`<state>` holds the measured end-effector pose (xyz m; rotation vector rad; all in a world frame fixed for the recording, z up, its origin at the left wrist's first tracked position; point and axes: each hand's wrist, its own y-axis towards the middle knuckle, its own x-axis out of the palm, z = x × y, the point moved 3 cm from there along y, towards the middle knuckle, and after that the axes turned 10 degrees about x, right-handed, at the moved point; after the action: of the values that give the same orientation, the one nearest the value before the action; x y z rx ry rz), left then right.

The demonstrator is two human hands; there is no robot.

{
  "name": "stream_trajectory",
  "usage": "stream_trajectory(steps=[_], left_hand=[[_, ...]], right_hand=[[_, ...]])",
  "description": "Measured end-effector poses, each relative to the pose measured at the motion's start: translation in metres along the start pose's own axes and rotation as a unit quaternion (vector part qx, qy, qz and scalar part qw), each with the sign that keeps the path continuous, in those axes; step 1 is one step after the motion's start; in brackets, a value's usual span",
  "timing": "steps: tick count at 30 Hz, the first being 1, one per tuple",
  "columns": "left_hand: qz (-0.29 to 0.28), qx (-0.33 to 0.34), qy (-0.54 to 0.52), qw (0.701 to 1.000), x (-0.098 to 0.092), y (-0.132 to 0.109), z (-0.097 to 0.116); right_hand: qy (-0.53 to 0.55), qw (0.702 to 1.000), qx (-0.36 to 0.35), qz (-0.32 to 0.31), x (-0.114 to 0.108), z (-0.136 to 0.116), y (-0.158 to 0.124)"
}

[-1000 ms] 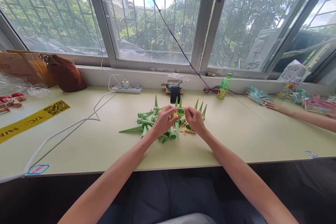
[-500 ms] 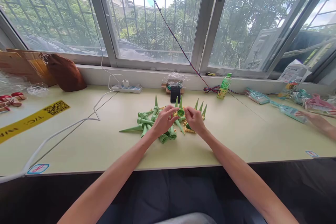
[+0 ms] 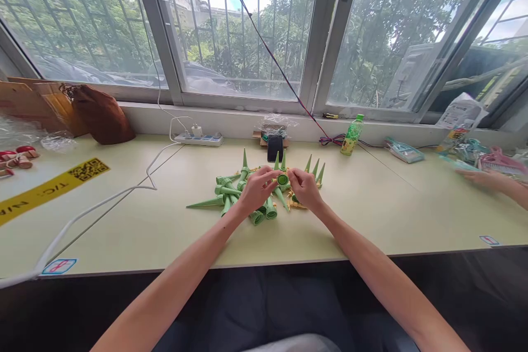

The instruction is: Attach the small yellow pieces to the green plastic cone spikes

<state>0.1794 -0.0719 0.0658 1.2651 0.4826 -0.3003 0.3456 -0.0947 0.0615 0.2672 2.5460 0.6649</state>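
In the head view, a green plastic plant watering spike (image 3: 282, 180) is between my two hands, its round open end facing me. My left hand (image 3: 258, 190) is closed on its left side, fingers along the rim. My right hand (image 3: 304, 187) is closed in a pinch against the right side of that rim; whatever lies inside the pinch is hidden. Below and left of my left hand lies a pile of green watering spikes (image 3: 226, 190). Small yellow plastic parts (image 3: 297, 204) lie beside and partly under my right hand. Several green spikes (image 3: 315, 167) point upward behind it.
A black phone (image 3: 275, 148) leans behind the pile. Farther back are a power strip (image 3: 200, 139) and a green-labelled bottle (image 3: 352, 135). A white cable (image 3: 119, 191) crosses the left side. At right, another person's hand (image 3: 480, 179) touches packaged items near a pink brush (image 3: 500, 162).
The held spike has tilted and shifted slightly left, its opening still toward me. My hands have barely moved. The other person's hand at right has moved a little back and left.
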Motion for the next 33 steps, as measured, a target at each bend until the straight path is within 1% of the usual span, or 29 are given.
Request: stream_trajectory(steps=[3,6,11,13,16,18,21,28,33], left_hand=[[-0.007,-0.03,0.002,1.0,0.0014,0.0005,-0.0012],[-0.012,-0.081,0.001,0.997,0.0026,0.0022,-0.0014],[0.014,-0.18,-0.014,0.984,0.0008,0.006,-0.0011],[0.0,-0.209,-0.047,0.977,0.0022,0.0066,-0.0013],[-0.042,-0.233,-0.104,0.966,0.0065,0.006,-0.0007],[-0.061,-0.24,-0.118,0.962,0.0079,0.0054,0.0],[-0.069,-0.24,-0.118,0.961,0.0072,0.0051,0.0005],[-0.078,-0.186,-0.118,0.972,0.0055,0.005,0.0006],[-0.072,-0.173,-0.128,0.974,0.0054,0.0039,0.0024]], right_hand=[[0.0,1.0,0.001,0.003,0.0002,-0.0013,-0.0004],[0.009,1.0,0.007,0.018,-0.0011,-0.002,-0.0007],[0.017,0.999,0.011,0.038,-0.0039,0.0003,-0.0009],[0.016,0.999,0.007,0.032,-0.0037,0.0009,-0.0008],[0.014,1.0,-0.003,0.009,-0.0018,0.0003,-0.0005],[0.011,1.0,-0.005,-0.006,-0.0006,-0.0002,-0.0002],[0.011,1.0,-0.002,-0.015,0.0002,-0.0003,0.0003],[0.024,1.0,-0.01,-0.014,0.0,0.0006,0.0002],[0.023,1.0,-0.005,-0.015,0.0,0.0029,0.0002]])
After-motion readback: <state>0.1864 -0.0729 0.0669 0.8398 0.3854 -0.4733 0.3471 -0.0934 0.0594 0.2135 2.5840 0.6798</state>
